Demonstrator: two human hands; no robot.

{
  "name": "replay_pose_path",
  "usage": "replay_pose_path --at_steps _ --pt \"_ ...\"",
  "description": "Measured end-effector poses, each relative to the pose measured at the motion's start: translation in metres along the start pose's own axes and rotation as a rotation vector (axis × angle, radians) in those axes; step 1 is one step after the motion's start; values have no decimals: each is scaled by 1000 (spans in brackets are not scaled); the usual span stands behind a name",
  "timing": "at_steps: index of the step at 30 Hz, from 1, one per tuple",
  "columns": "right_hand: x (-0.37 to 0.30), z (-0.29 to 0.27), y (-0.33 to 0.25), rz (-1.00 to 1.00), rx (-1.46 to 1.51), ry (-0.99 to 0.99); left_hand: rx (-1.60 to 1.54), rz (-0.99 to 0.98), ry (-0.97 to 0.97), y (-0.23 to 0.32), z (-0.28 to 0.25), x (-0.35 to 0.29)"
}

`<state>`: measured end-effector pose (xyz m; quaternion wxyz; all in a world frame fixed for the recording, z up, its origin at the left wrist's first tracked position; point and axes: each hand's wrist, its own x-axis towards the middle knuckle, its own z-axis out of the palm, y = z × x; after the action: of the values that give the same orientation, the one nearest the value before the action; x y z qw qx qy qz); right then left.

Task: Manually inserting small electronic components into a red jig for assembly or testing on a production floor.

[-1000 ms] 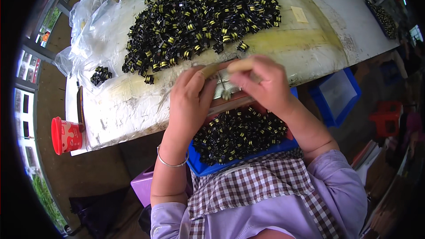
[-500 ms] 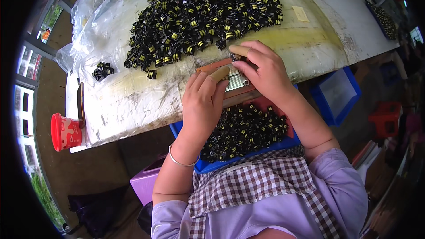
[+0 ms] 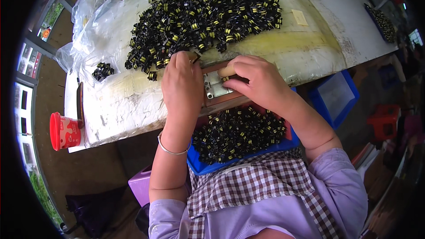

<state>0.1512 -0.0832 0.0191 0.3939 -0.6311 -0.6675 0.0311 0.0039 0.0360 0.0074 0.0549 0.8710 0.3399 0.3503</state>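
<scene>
A ridged metal plate point(image 3: 214, 84) lies on a reddish-brown board point(image 3: 212, 100) at the table's near edge. My right hand point(image 3: 261, 79) is over the plate's right side. Its thumb and covered forefinger pinch a small black-and-yellow part point(image 3: 226, 79) against the ridges. To the left of the board, my left hand point(image 3: 180, 84) is raised by the near edge of a heap of small black parts with yellow bands point(image 3: 203, 13). Its fingertips are closed around something small and dark, mostly hidden by the fingers.
Below the table edge, a blue tray point(image 3: 206, 167) holds more black-and-yellow parts. A small cluster of parts point(image 3: 102, 71) sits at the left near clear plastic bags point(image 3: 90, 17). A red tub point(image 3: 66, 131) is at the left corner; a blue bin point(image 3: 335, 97) stands right.
My left hand has moved left off the plate to the heap's edge. My right hand has come down from above the board's far edge onto the plate.
</scene>
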Motion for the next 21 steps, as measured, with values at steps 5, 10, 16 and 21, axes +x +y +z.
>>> replay_pose_path --at_steps 5,10,16,21 --pt "-3 3 8 -71 13 110 -283 15 52 10 -8 -7" --pt "20 1 9 131 45 195 -640 -124 -34 14 -8 -28" --pt "30 15 25 -174 -270 286 -439 102 -44 20 -12 -23" --pt "18 -10 8 126 78 236 -389 185 -90 28 -11 -26"
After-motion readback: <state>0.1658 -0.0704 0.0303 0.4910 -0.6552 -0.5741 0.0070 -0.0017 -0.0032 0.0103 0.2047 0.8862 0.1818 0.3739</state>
